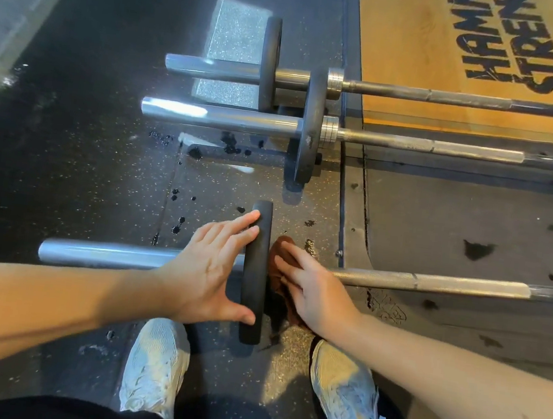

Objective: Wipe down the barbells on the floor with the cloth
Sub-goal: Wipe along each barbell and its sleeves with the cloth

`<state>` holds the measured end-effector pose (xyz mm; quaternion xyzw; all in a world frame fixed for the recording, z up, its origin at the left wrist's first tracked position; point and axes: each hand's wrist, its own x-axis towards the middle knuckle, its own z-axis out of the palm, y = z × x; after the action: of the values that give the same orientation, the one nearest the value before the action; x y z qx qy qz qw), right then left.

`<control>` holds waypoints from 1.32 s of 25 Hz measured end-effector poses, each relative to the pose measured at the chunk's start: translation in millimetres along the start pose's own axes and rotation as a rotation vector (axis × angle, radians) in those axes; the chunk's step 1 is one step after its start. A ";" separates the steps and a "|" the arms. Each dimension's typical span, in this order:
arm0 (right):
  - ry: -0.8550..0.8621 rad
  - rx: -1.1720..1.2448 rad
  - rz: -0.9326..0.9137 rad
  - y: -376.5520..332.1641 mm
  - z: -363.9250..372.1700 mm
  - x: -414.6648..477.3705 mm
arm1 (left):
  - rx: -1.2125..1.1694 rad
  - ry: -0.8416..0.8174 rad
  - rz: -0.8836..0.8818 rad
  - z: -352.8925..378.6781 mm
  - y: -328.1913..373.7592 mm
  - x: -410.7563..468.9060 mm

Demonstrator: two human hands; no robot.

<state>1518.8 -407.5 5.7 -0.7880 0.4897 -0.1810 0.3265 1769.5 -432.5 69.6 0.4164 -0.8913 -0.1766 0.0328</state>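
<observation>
Nearest barbell [108, 254] lies on the rubber floor [66, 168], by the platform edge. Left hand [206, 270], spread wide, braces the plate [253, 293] rim. Cloth [280, 254] is pressed against the plate's right face under the right hand [317, 290], fingers flat. Judgement: hold plate steady, work cloth round the collar.

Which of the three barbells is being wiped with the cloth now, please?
The nearest barbell: the left hand rests on its plate and the right hand presses the cloth beside it. The middle barbell and far barbell lie untouched.
</observation>
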 end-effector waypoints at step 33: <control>-0.127 0.093 0.428 -55.9 -93.0 23.3 | 0.013 -0.486 -0.132 -100.7 -65.6 88.0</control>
<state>1509.7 -442.4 110.6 -0.6600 0.6153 -0.0797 0.4235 1780.9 -566.6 133.6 0.4190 -0.8451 -0.2677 -0.1967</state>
